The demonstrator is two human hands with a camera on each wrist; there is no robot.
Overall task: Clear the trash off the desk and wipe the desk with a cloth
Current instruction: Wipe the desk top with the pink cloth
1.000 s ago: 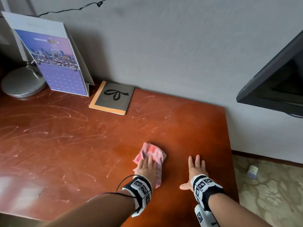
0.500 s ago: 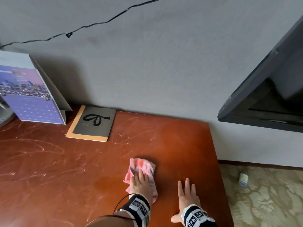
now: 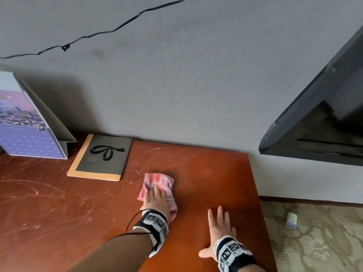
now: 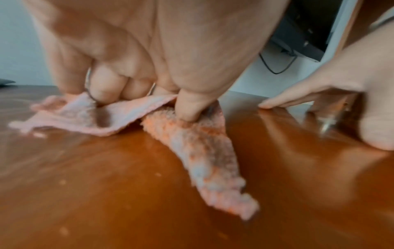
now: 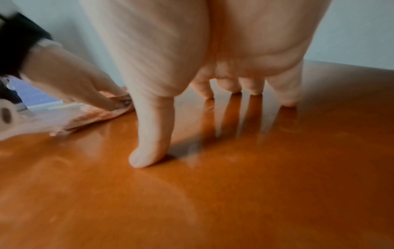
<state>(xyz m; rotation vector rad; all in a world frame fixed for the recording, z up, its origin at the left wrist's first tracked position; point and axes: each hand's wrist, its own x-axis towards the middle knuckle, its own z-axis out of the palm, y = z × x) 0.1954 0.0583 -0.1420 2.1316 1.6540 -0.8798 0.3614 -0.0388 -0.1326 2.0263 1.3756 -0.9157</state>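
A pink cloth (image 3: 159, 180) lies bunched on the scratched red-brown desk (image 3: 59, 213), just right of the notebook. My left hand (image 3: 156, 199) lies on top of it, fingers stretched forward and pressing it down. In the left wrist view the thumb (image 4: 187, 107) pushes into the fuzzy cloth (image 4: 202, 151), and one end trails toward the camera. My right hand (image 3: 220, 226) rests flat on the bare desk near the right edge, fingers spread, holding nothing. In the right wrist view its fingertips (image 5: 285, 99) touch the wood, and the cloth (image 5: 95, 116) shows at the left.
A grey notebook with a bow drawing (image 3: 102, 157) lies against the wall. A standing purple calendar (image 3: 25, 130) is at the far left. A dark monitor (image 3: 324, 122) juts in at the right. A small roll (image 3: 291, 220) lies on the carpet beyond the desk's right edge.
My left hand has slid the cloth away from me, toward the wall and the notebook. The right hand stays planted on the desk. The head view has tilted up.
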